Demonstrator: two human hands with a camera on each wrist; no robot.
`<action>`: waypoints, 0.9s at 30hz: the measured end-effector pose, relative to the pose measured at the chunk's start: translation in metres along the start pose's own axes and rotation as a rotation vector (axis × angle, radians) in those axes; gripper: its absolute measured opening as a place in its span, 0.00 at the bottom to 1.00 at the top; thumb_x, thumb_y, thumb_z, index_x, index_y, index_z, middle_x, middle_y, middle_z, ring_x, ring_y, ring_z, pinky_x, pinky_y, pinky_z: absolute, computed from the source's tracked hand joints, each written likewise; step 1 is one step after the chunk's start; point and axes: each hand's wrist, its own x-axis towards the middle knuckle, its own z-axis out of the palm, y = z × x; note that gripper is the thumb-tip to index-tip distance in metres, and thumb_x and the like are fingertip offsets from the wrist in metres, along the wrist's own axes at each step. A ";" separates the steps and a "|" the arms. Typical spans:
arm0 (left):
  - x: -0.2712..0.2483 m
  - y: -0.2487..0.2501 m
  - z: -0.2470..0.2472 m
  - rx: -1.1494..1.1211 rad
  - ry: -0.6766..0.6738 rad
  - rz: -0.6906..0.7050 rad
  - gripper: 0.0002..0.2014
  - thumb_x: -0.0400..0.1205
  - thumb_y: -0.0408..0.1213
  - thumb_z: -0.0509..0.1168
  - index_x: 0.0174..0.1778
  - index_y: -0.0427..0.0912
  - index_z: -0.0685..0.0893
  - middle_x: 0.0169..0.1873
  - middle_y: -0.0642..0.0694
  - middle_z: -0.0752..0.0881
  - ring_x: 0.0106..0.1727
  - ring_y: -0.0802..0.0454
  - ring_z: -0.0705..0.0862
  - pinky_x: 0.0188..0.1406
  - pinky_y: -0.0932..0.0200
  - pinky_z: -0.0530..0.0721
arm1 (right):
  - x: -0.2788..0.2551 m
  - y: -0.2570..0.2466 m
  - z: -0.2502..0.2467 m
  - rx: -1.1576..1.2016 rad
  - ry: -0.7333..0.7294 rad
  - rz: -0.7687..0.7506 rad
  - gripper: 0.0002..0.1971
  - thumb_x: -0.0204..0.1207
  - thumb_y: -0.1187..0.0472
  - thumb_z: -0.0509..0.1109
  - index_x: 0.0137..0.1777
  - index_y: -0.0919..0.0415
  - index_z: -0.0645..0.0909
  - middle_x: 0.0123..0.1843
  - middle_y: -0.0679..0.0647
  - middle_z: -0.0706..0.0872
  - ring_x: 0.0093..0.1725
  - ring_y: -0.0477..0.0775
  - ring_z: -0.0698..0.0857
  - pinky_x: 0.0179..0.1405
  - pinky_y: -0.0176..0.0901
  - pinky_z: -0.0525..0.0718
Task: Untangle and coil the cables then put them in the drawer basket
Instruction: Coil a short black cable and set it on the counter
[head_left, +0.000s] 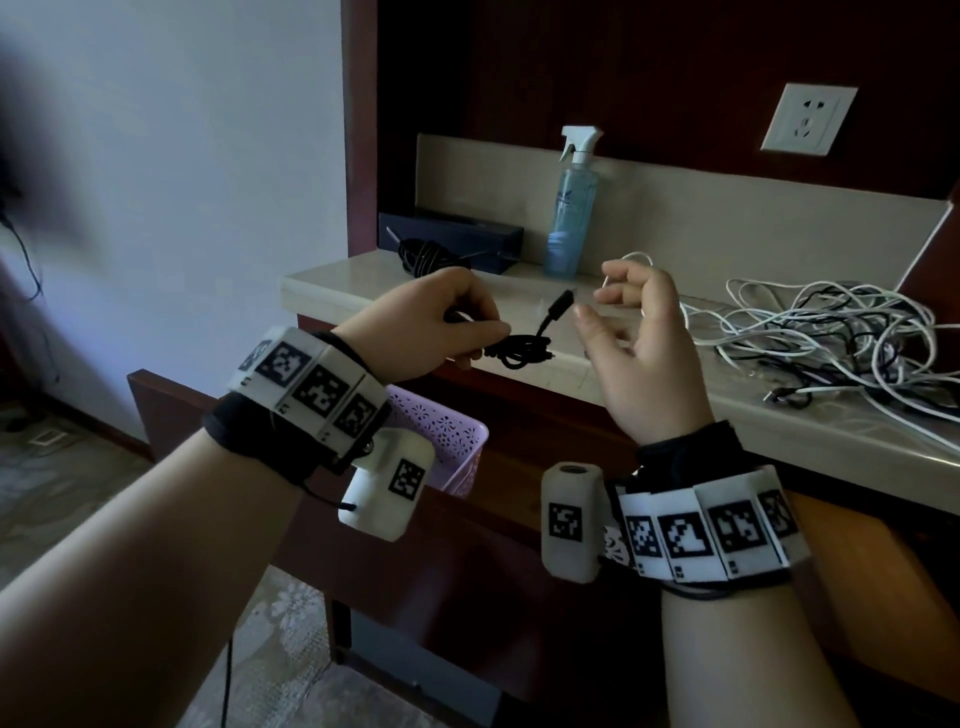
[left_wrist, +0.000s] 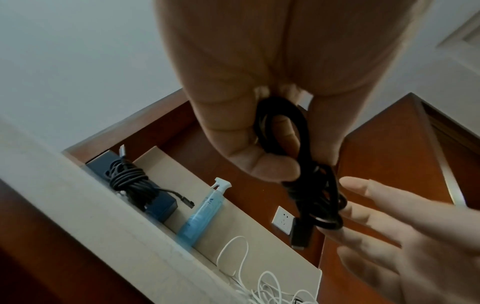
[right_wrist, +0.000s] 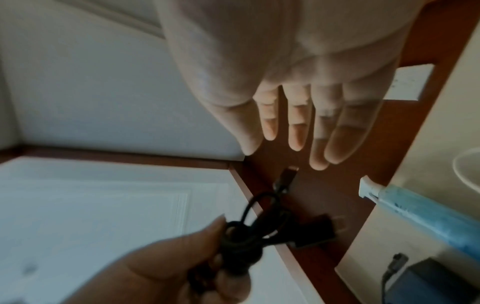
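Head view puts the small black cable (head_left: 519, 345) in mid-air in front of the surface (head_left: 649, 410), held by the left hand (head_left: 421, 327), whose thumb and fingers pinch the coiled bundle at its 9 o'clock end. The coil's long axis runs roughly 9 to 3 o'clock, and from its 3 o'clock end a free plug tail (head_left: 558, 309) sticks up toward 1 o'clock. The right hand (head_left: 639, 338) sits just at 3 o'clock of that tail, near but apart from it, palm turned toward the cable, fingers loosely spread and holding nothing (the right wrist view shows the straightened fingers with the plug just off their tips). So the right hand is the nearer one to the loose tail, and I judge the coming move turns on that small gap: either taking the tail to tuck it in, or leaving it.

The purple drawer basket (head_left: 441, 436) lies below the left wrist, toward 6 o'clock of the coil, in the open drawer, so the left hand already carries the bundle almost over it.

The cable looks thin, matte black, wound in a few tight loops, with two plug ends showing in the right wrist view; it seems light and limp, likely to spring loose if released carelessly.

Toward 3 o'clock on the surface, well apart from the hands, lies the tangle of white and black cables (head_left: 831, 338), not yet sorted.
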 end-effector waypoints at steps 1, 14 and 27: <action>0.002 -0.002 -0.002 -0.036 0.012 -0.024 0.05 0.79 0.37 0.68 0.39 0.47 0.78 0.29 0.55 0.83 0.32 0.55 0.82 0.47 0.50 0.85 | 0.001 0.002 -0.001 -0.067 -0.007 -0.045 0.17 0.77 0.60 0.68 0.64 0.53 0.72 0.58 0.50 0.75 0.54 0.39 0.81 0.49 0.29 0.80; 0.003 -0.011 -0.032 -0.098 -0.078 0.012 0.10 0.83 0.32 0.62 0.45 0.50 0.85 0.34 0.50 0.83 0.32 0.59 0.80 0.33 0.70 0.81 | 0.056 -0.011 0.002 -0.672 -0.322 -0.528 0.13 0.69 0.45 0.64 0.45 0.43 0.89 0.43 0.44 0.88 0.53 0.54 0.82 0.51 0.40 0.53; 0.034 -0.019 -0.029 -0.154 0.012 -0.146 0.04 0.83 0.35 0.63 0.43 0.42 0.80 0.34 0.46 0.82 0.25 0.64 0.82 0.29 0.72 0.81 | 0.077 0.007 0.019 -0.751 -0.485 -0.320 0.16 0.81 0.54 0.62 0.68 0.45 0.78 0.67 0.44 0.80 0.71 0.50 0.70 0.70 0.49 0.62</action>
